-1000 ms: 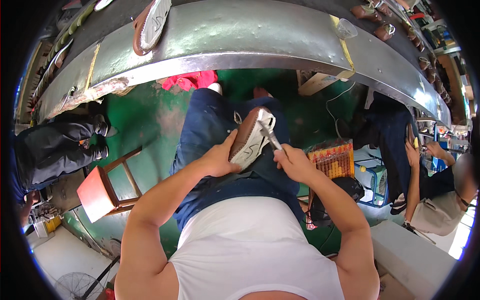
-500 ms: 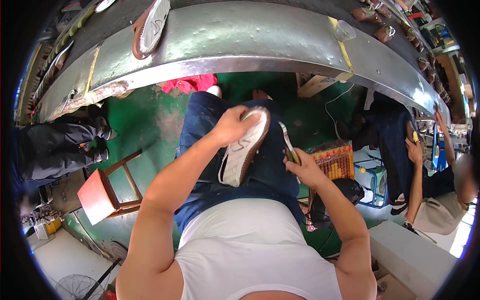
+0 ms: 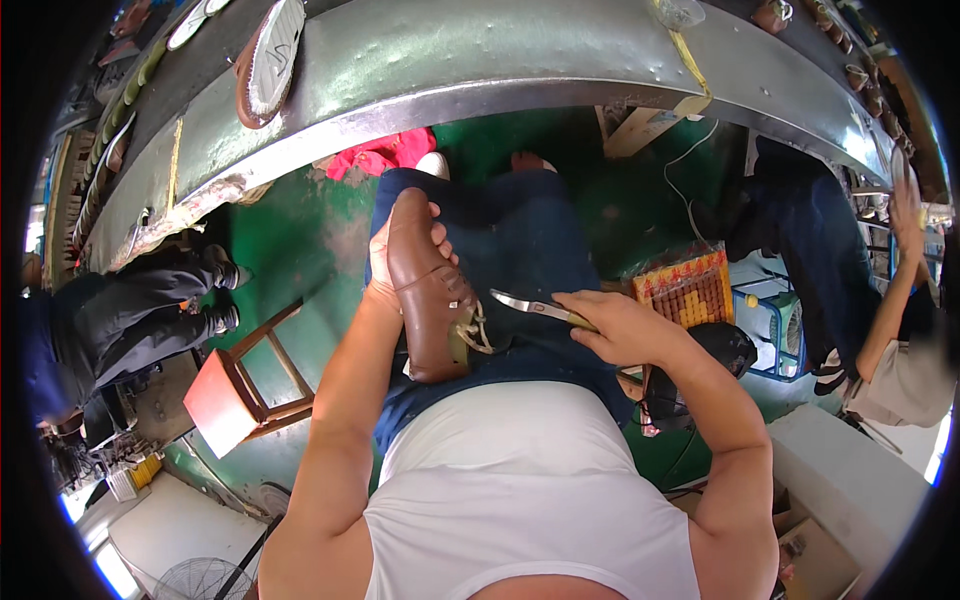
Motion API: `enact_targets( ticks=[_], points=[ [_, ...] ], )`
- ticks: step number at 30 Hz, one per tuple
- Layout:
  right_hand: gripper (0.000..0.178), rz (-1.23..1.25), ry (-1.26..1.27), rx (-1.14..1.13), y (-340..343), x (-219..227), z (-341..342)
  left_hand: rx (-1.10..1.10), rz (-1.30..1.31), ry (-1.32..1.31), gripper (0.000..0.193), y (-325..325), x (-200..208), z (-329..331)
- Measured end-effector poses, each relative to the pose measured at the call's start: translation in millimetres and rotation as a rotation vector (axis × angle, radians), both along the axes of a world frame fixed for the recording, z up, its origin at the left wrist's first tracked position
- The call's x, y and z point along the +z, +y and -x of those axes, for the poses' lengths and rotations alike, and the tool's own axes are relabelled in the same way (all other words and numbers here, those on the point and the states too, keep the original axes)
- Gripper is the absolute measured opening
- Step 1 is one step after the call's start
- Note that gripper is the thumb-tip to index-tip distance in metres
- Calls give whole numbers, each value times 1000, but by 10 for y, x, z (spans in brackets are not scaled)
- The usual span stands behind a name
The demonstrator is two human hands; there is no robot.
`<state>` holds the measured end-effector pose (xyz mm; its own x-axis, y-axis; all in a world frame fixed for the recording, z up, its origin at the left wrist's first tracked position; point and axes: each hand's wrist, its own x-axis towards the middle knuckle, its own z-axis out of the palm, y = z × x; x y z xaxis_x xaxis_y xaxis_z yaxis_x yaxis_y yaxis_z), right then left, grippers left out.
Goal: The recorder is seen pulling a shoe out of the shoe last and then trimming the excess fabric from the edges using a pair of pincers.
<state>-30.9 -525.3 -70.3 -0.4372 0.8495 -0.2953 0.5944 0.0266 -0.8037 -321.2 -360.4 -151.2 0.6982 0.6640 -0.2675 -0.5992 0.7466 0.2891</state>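
Note:
Over my lap, my left hand [image 3: 382, 262] is wrapped round a brown leather lace-up shoe [image 3: 425, 300], the toe pointing away from me. Its upper faces up, and the pale laces hang loose on its right side. A greenish piece shows inside the shoe opening; the sole is hidden underneath. To the right, my right hand [image 3: 625, 328] grips a knife [image 3: 530, 305] by its yellowish handle. The slim, curved metal blade points left toward the shoe, apart from it.
A metal-edged bench [image 3: 480, 60] spans the far side, with another brown shoe [image 3: 268, 65] lying on it, sole showing. A red-topped stool [image 3: 222, 400] stands at left, a beaded mat [image 3: 690, 290] at right. Co-workers [image 3: 905, 370] stand or sit on both sides.
The shoe has turned from white sole up to brown upper up, and moved left with my left hand. My right hand's knife has swung from pointing away to pointing left.

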Motion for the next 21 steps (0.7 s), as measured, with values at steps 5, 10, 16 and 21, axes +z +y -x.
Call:
enact_targets(
  ticks=[5, 10, 16, 21],
  points=[
    [53, 16, 14, 113, 27, -98, 67, 10, -25, -58, 45, -44, -35, 16],
    [42, 128, -155, 185, 51, 78, 88, -42, -36, -122, 47, -92, -109, 125],
    [28, 173, -382, 39, -634, -144, -527, 105, -1, 93, 54, -157, -186, 512],
    [26, 200, -125, -169, -603, -108, -503, 106, 85, 399, 44, -83, 312, 258]
  ],
)
